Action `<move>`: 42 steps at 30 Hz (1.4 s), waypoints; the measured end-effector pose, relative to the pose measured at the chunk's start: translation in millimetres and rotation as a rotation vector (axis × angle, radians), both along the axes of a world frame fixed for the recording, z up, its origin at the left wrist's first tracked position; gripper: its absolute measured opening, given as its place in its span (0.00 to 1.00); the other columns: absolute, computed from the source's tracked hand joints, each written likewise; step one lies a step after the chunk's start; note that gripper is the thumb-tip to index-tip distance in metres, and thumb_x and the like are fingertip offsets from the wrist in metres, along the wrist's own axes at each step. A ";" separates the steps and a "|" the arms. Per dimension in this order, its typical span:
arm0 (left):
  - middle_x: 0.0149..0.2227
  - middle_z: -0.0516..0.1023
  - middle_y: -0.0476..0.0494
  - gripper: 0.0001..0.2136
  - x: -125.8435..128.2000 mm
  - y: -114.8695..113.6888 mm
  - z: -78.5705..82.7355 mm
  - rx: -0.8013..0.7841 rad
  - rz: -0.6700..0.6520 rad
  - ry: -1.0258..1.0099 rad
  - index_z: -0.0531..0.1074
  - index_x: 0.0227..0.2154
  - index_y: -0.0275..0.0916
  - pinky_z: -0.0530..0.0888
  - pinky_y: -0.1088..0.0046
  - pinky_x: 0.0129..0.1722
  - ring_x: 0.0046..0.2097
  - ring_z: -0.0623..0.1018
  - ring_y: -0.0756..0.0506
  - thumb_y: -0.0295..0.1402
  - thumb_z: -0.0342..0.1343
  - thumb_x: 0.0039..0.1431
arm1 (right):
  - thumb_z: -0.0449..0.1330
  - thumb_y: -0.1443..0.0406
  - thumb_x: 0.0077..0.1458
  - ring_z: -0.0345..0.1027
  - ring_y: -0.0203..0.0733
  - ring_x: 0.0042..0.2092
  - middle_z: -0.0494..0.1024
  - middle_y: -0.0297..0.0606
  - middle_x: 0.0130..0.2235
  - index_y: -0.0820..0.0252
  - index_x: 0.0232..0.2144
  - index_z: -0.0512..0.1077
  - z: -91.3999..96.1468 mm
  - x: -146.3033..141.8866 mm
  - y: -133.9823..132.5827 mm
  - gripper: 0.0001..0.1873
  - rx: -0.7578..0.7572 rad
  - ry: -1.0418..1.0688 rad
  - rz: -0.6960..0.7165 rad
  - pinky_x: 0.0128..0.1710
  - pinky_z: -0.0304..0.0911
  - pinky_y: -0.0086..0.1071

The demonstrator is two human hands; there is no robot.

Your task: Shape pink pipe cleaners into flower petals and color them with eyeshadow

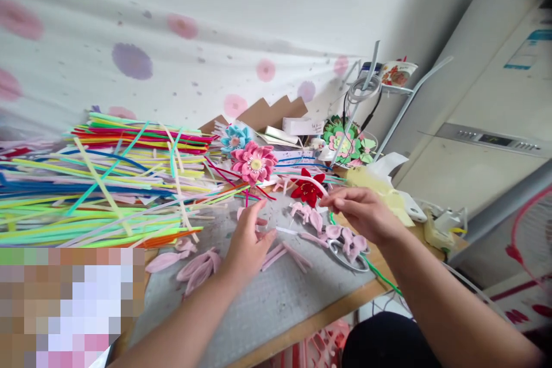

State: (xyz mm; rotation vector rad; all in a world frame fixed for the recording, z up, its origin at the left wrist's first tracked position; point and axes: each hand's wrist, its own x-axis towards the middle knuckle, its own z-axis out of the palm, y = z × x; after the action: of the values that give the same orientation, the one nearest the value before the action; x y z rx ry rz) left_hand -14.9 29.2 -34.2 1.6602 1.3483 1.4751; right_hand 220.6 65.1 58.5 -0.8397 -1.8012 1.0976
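My right hand (366, 214) is closed in a pinch on a pale pink pipe cleaner (307, 179), which arcs leftward above a red felt-like flower (307, 188). My left hand (250, 240) hovers over the grey mat (276, 299), its thumb and fingers apart with nothing visible between them. By its thumb lies a thin white strip (286, 231). Pink looped petals (198, 270) rest left of that wrist, and short pink pieces (287, 256) lie to its right. Below my right hand are more twisted pink shapes (313, 217) and silver-handled scissors (349, 256).
Bundles of coloured pipe cleaners (107, 184) cover the table's left side. A pink flower (255, 164), a blue flower (236, 139) and a green flower (342, 141) stand at the back. Yellow wrapping (383, 190) and a white appliance (474, 126) are on the right.
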 end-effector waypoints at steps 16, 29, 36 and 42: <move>0.40 0.75 0.44 0.15 1.6 -0.7 2.0 -0.091 -0.132 0.171 0.71 0.43 0.39 0.69 0.72 0.35 0.34 0.74 0.48 0.39 0.55 0.54 | 0.62 0.62 0.51 0.68 0.40 0.34 0.77 0.38 0.31 0.55 0.29 0.78 -18.4 11.2 -50.2 0.06 -0.040 0.457 0.286 0.37 0.63 0.38; 0.20 0.76 0.49 0.16 13.5 -22.4 19.1 -0.380 -0.186 -0.176 0.73 0.33 0.36 0.70 0.74 0.23 0.22 0.75 0.48 0.46 0.51 0.55 | 0.59 0.65 0.54 0.67 0.33 0.29 0.73 0.32 0.26 0.58 0.31 0.62 -47.2 -30.8 -40.3 0.08 -0.209 0.226 0.124 0.30 0.60 0.27; 0.14 0.67 0.53 0.17 18.8 -21.0 8.1 -0.411 -0.237 -0.338 0.67 0.20 0.37 0.63 0.77 0.17 0.17 0.67 0.51 0.47 0.54 0.53 | 0.52 0.75 0.51 0.63 0.33 0.28 0.69 0.30 0.27 0.57 0.28 0.58 -58.3 -60.1 -55.1 0.08 -0.039 -0.158 0.199 0.28 0.57 0.27; 0.18 0.64 0.54 0.16 19.6 -21.0 6.6 -0.407 -0.286 -0.517 0.65 0.18 0.36 0.60 0.79 0.20 0.21 0.64 0.53 0.43 0.59 0.50 | 0.54 0.74 0.48 0.64 0.34 0.28 0.69 0.29 0.25 0.56 0.28 0.57 -66.4 -76.7 -59.3 0.10 -0.030 -0.201 0.126 0.28 0.57 0.27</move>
State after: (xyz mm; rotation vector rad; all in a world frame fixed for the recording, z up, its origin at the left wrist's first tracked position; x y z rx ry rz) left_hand 4.7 8.2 -27.6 1.0638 0.9896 1.2424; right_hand 143.9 5.8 -7.9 -0.8910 -2.0316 1.1568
